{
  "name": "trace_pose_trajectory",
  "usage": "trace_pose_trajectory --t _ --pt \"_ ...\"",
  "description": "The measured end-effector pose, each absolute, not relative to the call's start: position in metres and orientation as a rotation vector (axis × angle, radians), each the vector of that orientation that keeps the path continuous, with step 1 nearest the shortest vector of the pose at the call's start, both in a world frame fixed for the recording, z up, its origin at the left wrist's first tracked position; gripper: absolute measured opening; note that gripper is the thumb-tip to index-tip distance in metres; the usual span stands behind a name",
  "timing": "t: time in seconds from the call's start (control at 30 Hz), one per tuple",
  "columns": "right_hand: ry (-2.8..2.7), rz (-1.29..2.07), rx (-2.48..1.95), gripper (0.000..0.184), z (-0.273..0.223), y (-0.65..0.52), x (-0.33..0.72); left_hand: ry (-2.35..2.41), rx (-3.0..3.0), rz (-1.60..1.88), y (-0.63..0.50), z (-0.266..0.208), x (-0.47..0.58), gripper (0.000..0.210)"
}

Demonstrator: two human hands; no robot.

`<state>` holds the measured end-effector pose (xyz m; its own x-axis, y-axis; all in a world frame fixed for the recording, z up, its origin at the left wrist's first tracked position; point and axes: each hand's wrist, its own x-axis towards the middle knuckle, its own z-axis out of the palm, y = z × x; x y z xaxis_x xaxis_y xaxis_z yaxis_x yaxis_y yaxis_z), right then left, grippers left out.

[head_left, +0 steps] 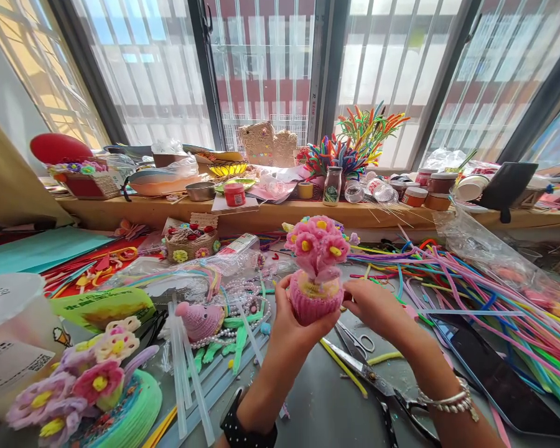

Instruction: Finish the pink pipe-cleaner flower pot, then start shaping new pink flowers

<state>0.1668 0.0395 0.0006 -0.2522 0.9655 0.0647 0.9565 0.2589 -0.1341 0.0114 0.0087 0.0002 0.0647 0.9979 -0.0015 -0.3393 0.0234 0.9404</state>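
Pink flowers [313,241] are topping a pink, vertically ribbed pot [308,306].

The flowers are showing yellow centres. A wristband [243,420] is carrying white dots on black. The desk [333,410] is showing grey; toward its right edge, strands [471,280] are mixing pink, purple, blue and green. At its near left corner, a flower cluster [98,381] is pairing lilac, deep pink and cream petals with yellow centres, above a mint-green base [142,398]. Turquoise paper [37,249] is brightening the far left corner.
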Motion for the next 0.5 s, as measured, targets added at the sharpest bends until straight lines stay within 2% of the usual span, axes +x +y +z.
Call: trace_pose_trajectory --t 0.13,0.3,0.5 --pt "-2.099 0.163 -1.63 0.014 0.026 0.023 0.178 0.842 0.958 1.278 0.011 -0.006 0.012 0.076" --pt "-1.739 0.619 -1.223 0.018 0.042 0.002 0.181 0.747 0.986 1.291 0.015 -0.01 0.013 0.075" --pt "-1.723 1.074 -1.121 0.014 0.05 -0.013 0.168 0.973 1.108 1.418 0.02 -0.021 0.009 0.068"
